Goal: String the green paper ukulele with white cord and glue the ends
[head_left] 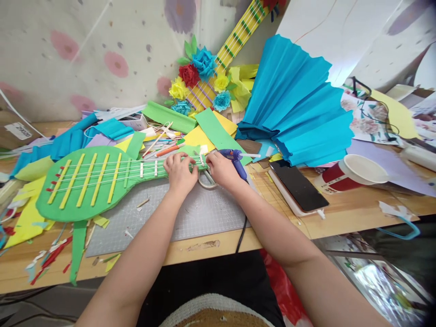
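Note:
A green paper guitar [85, 181] with yellow cross strips and thin strings lies flat on a grey cutting mat [190, 213]. My left hand [180, 171] presses down on its neck, fingers curled over the strings. My right hand [221, 168] rests at the end of the neck, fingers pinched together on the string ends. A blue glue gun [236, 160] lies just beyond my right hand. A roll of clear tape [206, 180] sits between my two hands, partly hidden.
A second paper guitar [235, 38] with paper flowers [200, 75] leans on the wall. A large blue pleated fan [296, 104] stands at right. A phone [298, 185] and a red paper cup [344, 175] lie on the wooden table [340, 213]. Paper scraps litter the left.

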A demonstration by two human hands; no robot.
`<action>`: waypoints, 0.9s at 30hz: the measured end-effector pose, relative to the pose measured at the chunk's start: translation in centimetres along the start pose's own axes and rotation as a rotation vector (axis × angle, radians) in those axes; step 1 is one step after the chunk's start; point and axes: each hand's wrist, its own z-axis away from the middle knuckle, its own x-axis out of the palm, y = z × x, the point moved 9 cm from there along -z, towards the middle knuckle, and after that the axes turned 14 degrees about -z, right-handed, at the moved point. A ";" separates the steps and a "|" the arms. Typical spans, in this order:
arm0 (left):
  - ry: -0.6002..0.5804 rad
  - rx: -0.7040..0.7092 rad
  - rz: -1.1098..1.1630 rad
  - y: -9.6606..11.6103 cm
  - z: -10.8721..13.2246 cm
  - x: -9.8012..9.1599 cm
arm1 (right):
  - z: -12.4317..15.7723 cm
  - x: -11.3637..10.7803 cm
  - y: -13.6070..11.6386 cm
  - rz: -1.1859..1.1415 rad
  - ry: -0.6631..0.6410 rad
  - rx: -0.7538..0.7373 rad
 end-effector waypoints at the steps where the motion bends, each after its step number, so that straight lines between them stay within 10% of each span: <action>1: -0.006 0.015 0.000 -0.1 -0.1 0.0 | 0.0 0.0 0.0 0.011 -0.009 0.005; 27: 0.008 0.067 0.017 0.4 -0.3 0.0 | 0.3 0.4 0.7 0.130 0.019 0.115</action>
